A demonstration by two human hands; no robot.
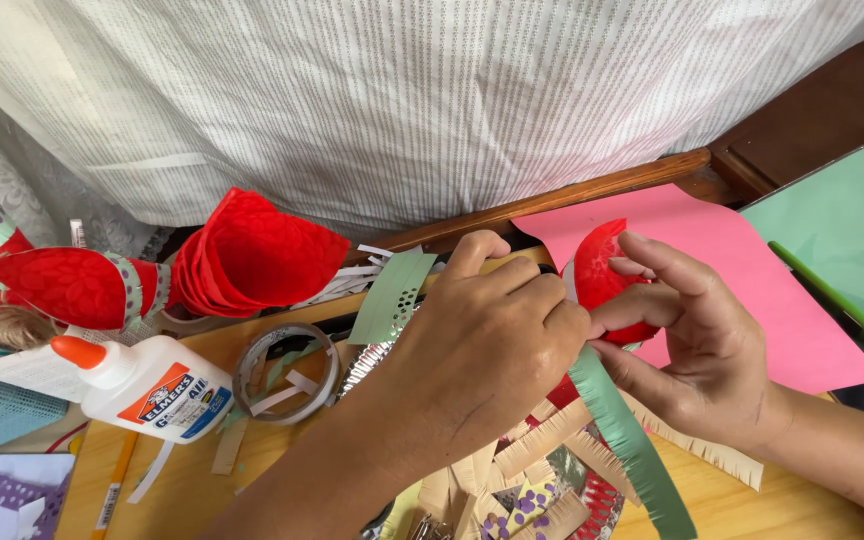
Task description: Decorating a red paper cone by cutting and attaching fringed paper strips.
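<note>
Desk (192, 480), edges cut off by the frame, lies under both hands. Pink paper sheet (752, 290) sits behind the right hand (697, 340), whose fingers pinch a red embossed paper piece (600, 275), partly hidden. Left hand (487, 340) is closed on a green fringed strip (632, 440), its upper end hidden between the hands.

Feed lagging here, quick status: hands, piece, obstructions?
Left hand and right hand both pinch the red paper piece. Green fringed strip trails from it. Nothing blocking.

Left hand (487, 335) fisted, knuckles up; right hand (697, 340) pinching, apparently fingertips meeting.
</note>
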